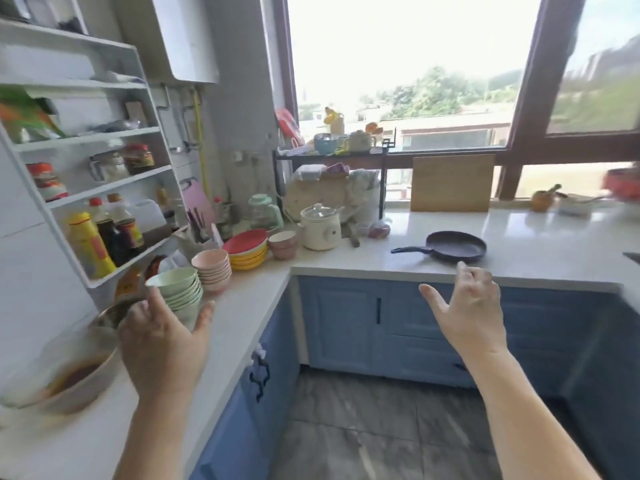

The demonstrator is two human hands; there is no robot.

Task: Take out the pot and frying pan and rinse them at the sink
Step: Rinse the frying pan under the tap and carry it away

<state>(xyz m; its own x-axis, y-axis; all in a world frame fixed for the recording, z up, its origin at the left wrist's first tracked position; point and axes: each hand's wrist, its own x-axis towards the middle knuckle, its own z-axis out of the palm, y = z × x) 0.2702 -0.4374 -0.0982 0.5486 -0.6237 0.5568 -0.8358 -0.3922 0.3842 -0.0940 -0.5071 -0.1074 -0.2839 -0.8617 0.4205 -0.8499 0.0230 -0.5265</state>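
A pale, glossy stone tabletop (381, 261) ran under the window. The round, dark frying pan (455, 246) lay flat just beyond the right hand (467, 313), whose grip was released and empty; the left hand (162, 344) likewise spread, beside stacked green bowls (180, 289).

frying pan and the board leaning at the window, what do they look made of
The frying pan looks like dark metal with a matte, slightly speckled coating, probably nonstick or cast iron; its handle is equally dark. The board looks like pale wood or bamboo, going by its tan, faintly grained face.
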